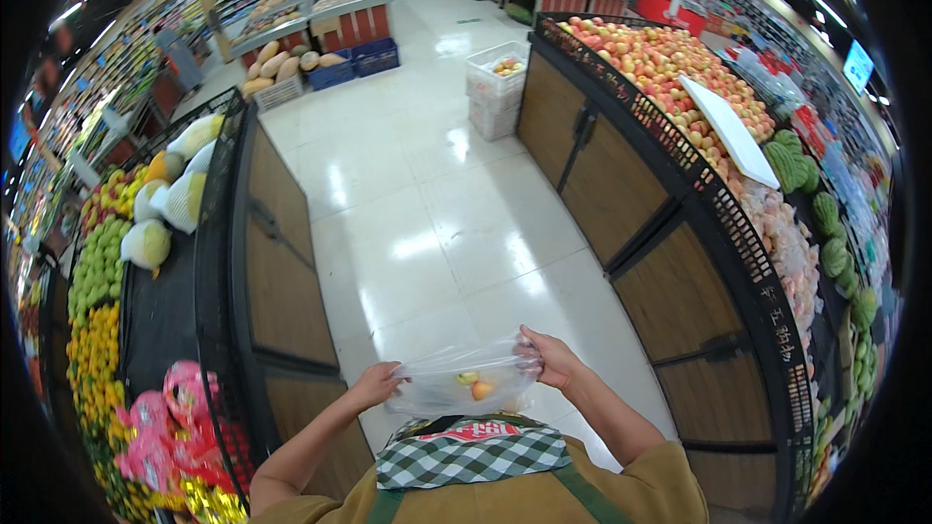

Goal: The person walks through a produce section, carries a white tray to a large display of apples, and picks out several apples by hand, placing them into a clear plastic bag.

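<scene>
A clear plastic bag [429,394] is stretched sideways between my two hands, in front of a green-and-white checked apron [473,460]. My left hand [376,383] grips the bag's left edge. At its right edge, my right hand [551,358] holds the film between thumb and fingers. Inside the bag lie an orange-red fruit [481,390] and a yellow-green one [467,378]; the film blurs them, so their kind is unclear. Both hands are over the tiled floor of an aisle.
On the left stands a fruit display [211,262] with netted pomelos [145,245] and green fruit [98,262]. A display of apples [655,65] with a white foam board [728,132] runs along the right. White crates [495,91] stand beside it; blue crates [375,57] are farther off.
</scene>
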`<act>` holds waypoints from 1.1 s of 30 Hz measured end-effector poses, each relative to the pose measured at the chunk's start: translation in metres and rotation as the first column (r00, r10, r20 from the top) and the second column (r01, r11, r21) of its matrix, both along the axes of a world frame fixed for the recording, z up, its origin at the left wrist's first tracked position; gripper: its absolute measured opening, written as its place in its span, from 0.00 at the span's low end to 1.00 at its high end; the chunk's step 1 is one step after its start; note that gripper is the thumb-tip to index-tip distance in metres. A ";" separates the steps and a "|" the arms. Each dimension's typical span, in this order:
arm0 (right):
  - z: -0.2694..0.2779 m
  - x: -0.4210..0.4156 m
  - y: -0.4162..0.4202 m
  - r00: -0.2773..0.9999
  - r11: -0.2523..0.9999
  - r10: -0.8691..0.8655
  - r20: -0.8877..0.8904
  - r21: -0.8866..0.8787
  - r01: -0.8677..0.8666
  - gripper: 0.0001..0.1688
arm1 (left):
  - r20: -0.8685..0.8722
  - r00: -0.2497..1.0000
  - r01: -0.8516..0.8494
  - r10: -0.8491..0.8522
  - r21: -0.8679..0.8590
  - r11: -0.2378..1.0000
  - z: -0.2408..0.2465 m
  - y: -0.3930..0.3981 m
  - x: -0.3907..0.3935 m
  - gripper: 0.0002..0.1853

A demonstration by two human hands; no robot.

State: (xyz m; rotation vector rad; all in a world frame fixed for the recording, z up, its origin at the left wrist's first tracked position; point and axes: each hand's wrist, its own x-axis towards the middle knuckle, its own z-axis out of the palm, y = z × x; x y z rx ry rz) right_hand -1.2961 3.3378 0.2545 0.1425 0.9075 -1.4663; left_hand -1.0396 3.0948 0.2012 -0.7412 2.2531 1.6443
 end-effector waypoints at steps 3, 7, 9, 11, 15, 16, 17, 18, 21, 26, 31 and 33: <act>0.000 -0.022 -0.011 0.991 0.993 -0.080 -0.107 0.074 0.088 0.16 | 0.146 0.956 -0.292 0.255 0.581 0.760 0.016 -0.037 -0.062 0.09; 0.000 -0.051 -0.020 0.827 0.975 0.178 -0.533 0.211 -0.074 0.16 | 0.180 0.928 -0.327 0.326 0.811 0.485 -0.012 -0.085 -0.139 0.10; -0.008 -0.058 -0.023 0.654 0.945 0.266 -0.708 0.326 -0.032 0.22 | 0.246 0.922 -0.351 0.299 0.856 0.378 -0.006 -0.096 -0.181 0.10; -0.045 -0.064 -0.019 0.591 0.940 0.246 -0.768 0.338 0.048 0.28 | 0.326 0.897 -0.413 0.298 0.860 0.301 0.000 -0.093 -0.216 0.11; -0.066 -0.103 -0.037 0.668 0.782 0.404 -0.626 0.615 0.103 0.19 | 0.380 0.881 -0.451 0.281 0.853 0.263 0.028 -0.108 -0.284 0.11; -0.077 -0.114 -0.042 0.688 0.807 0.347 -0.637 0.577 0.127 0.17 | 0.368 0.894 -0.430 0.256 0.867 0.254 0.034 -0.115 -0.302 0.10; -0.087 -0.129 -0.044 0.757 0.826 0.261 -0.599 0.545 0.146 0.17 | 0.356 0.905 -0.409 0.234 0.880 0.242 0.037 -0.121 -0.318 0.10; -0.090 -0.147 -0.052 0.813 0.845 0.173 -0.556 0.508 0.167 0.17 | 0.336 0.916 -0.384 0.220 0.893 0.236 0.034 -0.131 -0.334 0.09; -0.091 -0.204 -0.083 0.928 0.932 -0.149 -0.340 0.266 0.247 0.15 | 0.296 0.933 -0.343 0.206 0.905 0.251 0.026 -0.167 -0.377 0.08; -0.084 -0.338 -0.128 0.918 0.907 -0.392 0.064 -0.139 0.397 0.16 | 0.316 0.887 -0.432 0.336 0.823 0.369 0.070 -0.199 -0.465 0.07; -0.058 -0.445 -0.158 0.919 0.897 -0.381 0.097 -0.202 0.393 0.16 | 0.177 0.893 -0.347 0.414 0.856 0.383 0.085 -0.222 -0.543 0.11; -0.052 -0.487 -0.167 0.912 0.858 -0.361 0.196 -0.314 0.407 0.16 | 0.129 0.894 -0.296 0.429 0.889 0.350 0.088 -0.232 -0.579 0.12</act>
